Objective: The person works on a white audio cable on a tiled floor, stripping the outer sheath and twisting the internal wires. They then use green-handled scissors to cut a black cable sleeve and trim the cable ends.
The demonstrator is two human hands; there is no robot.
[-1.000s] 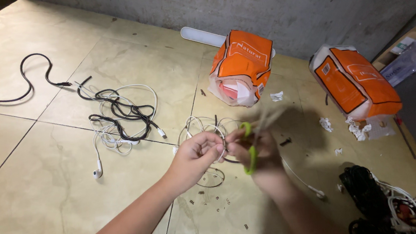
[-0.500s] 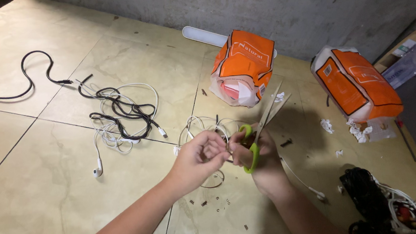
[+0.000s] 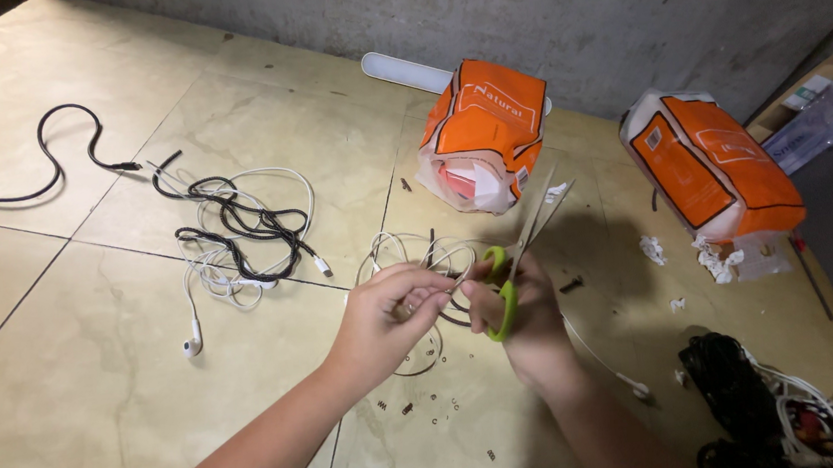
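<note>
My right hand (image 3: 529, 319) grips a pair of green-handled scissors (image 3: 514, 261), blades pointing up and away toward the wall. My left hand (image 3: 384, 322) pinches a thin wire (image 3: 434, 301) close to the scissor handles. Under both hands lies a loose coil of white and dark wires (image 3: 408, 255) on the tiled floor. A white cable (image 3: 604, 363) trails from beneath my right hand toward the lower right.
Two orange-and-white plastic bags (image 3: 483, 133) (image 3: 707, 163) stand near the grey wall. Tangled black and white cables with an earphone (image 3: 235, 230) lie to the left. A dark pile of cables (image 3: 764, 414) sits at lower right. Small cut bits (image 3: 431, 403) dot the floor.
Both hands have stayed close together over the wire coil. The scissor blades have tilted up and opened slightly; the view shifted a little.
</note>
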